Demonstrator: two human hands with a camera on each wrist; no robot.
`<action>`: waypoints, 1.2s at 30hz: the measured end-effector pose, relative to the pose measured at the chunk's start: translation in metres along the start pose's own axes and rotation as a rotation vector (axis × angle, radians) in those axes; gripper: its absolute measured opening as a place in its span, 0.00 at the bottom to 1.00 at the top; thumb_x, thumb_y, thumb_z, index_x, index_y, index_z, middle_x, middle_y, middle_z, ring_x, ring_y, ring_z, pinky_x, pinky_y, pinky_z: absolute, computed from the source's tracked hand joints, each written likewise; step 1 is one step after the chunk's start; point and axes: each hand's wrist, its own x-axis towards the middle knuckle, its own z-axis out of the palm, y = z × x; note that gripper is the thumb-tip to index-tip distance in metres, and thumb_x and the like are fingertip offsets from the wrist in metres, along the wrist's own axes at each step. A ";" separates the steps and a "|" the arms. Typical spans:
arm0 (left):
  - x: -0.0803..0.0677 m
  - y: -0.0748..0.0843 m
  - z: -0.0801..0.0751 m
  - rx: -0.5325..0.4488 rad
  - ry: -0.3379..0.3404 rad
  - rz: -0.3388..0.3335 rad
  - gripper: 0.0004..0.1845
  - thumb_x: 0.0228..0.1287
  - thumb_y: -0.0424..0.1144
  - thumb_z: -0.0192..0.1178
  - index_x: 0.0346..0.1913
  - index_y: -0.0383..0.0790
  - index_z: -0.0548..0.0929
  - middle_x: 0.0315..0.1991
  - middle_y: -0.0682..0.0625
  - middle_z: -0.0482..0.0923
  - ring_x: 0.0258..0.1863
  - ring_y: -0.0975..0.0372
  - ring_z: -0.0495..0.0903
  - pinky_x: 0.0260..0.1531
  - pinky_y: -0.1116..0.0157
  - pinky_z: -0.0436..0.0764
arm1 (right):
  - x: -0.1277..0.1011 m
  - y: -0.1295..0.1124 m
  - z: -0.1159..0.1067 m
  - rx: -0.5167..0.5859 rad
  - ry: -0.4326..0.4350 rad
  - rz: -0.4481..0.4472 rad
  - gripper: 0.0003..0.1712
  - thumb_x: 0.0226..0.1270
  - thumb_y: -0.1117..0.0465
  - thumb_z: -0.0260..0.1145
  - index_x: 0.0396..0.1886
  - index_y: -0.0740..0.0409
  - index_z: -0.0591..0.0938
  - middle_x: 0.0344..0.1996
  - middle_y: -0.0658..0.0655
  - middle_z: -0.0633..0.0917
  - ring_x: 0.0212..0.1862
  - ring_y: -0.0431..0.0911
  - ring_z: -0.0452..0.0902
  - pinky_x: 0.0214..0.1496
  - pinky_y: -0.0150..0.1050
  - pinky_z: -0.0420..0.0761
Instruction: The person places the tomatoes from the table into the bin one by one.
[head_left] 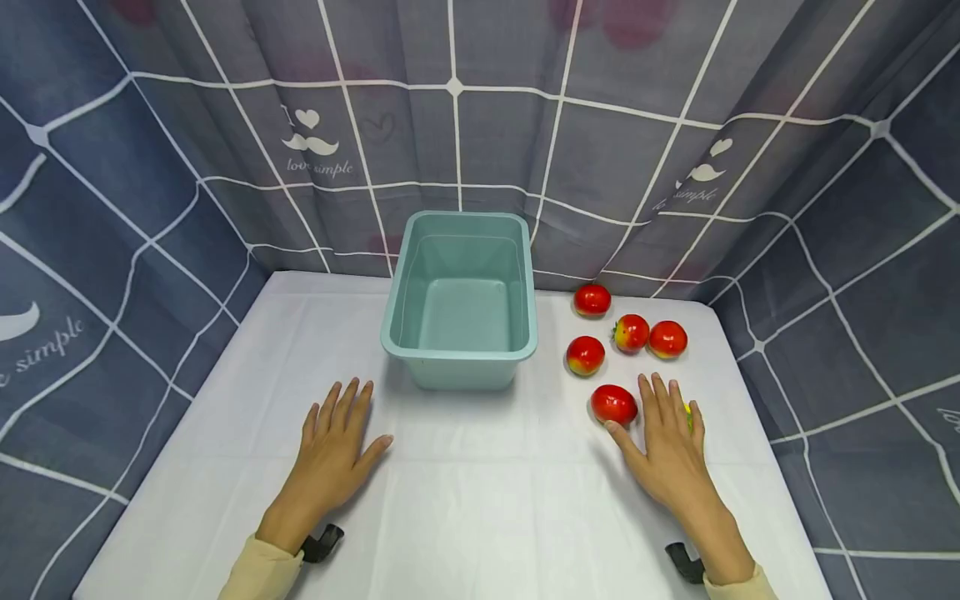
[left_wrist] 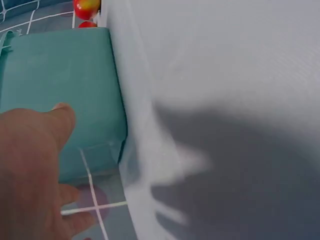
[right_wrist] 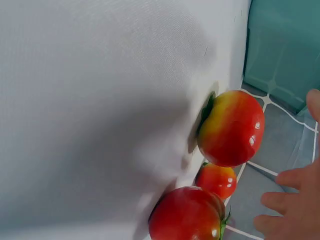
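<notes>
A grey checked curtain (head_left: 225,125) hangs behind a white counter (head_left: 465,483), where a teal tub (head_left: 460,358) sits at centre frame. The left hand (head_left: 330,454) lies flat at lower left, fingers released and spread. The right hand (head_left: 667,442) rests at lower right, fingers straight, thumb touching the nearest tomato (head_left: 613,403); four more tomatoes (head_left: 630,332) lie just above.

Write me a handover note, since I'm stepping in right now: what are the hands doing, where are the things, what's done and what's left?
Left hand: flat on the white table, fingers spread, holding nothing, in front of the teal bin.
Right hand: flat and open, thumb next to the nearest tomato; something yellow peeks from under its fingers.
Four more tomatoes sit clustered right of the bin.
Done: nothing; the bin is empty.
Left, likely: all five tomatoes are outside the bin.
</notes>
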 end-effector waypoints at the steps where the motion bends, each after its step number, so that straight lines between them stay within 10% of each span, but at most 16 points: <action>1: 0.001 0.000 0.000 -0.018 0.005 0.002 0.48 0.81 0.63 0.56 0.89 0.46 0.48 0.88 0.37 0.48 0.88 0.37 0.43 0.81 0.27 0.48 | 0.001 0.000 0.001 0.022 0.013 -0.006 0.55 0.76 0.39 0.67 0.89 0.58 0.53 0.85 0.72 0.59 0.87 0.70 0.43 0.87 0.73 0.38; 8: 0.011 -0.002 -0.010 -0.332 0.055 0.021 0.43 0.82 0.56 0.58 0.89 0.52 0.49 0.87 0.38 0.53 0.85 0.36 0.49 0.76 0.25 0.57 | 0.019 -0.008 0.008 0.377 0.080 0.095 0.45 0.76 0.49 0.72 0.85 0.52 0.63 0.80 0.64 0.69 0.81 0.65 0.65 0.80 0.69 0.69; 14: 0.028 0.003 -0.018 -0.667 0.143 0.046 0.37 0.85 0.42 0.57 0.87 0.54 0.54 0.84 0.44 0.60 0.83 0.44 0.61 0.78 0.43 0.72 | 0.031 -0.014 0.018 0.618 0.097 0.240 0.37 0.79 0.55 0.70 0.81 0.56 0.67 0.80 0.59 0.70 0.85 0.58 0.61 0.87 0.47 0.62; 19: 0.047 0.013 -0.023 -0.953 0.227 0.068 0.30 0.87 0.36 0.50 0.86 0.48 0.59 0.80 0.44 0.66 0.77 0.60 0.71 0.69 0.75 0.78 | 0.033 -0.014 0.026 0.687 0.092 0.321 0.38 0.78 0.56 0.72 0.80 0.56 0.67 0.80 0.60 0.69 0.87 0.56 0.57 0.89 0.51 0.59; 26: 0.069 0.026 -0.029 -1.191 0.279 0.058 0.28 0.87 0.34 0.50 0.83 0.42 0.63 0.77 0.38 0.69 0.69 0.65 0.79 0.64 0.70 0.85 | 0.030 -0.010 0.036 0.677 0.032 0.363 0.43 0.74 0.59 0.75 0.82 0.55 0.64 0.83 0.63 0.64 0.87 0.60 0.55 0.86 0.59 0.64; 36: 0.085 0.035 -0.025 -1.221 0.265 0.082 0.26 0.87 0.36 0.52 0.82 0.45 0.67 0.79 0.41 0.68 0.72 0.46 0.74 0.64 0.73 0.84 | 0.026 -0.006 0.046 0.562 0.014 0.339 0.40 0.73 0.64 0.73 0.80 0.56 0.67 0.76 0.66 0.71 0.78 0.63 0.66 0.85 0.65 0.64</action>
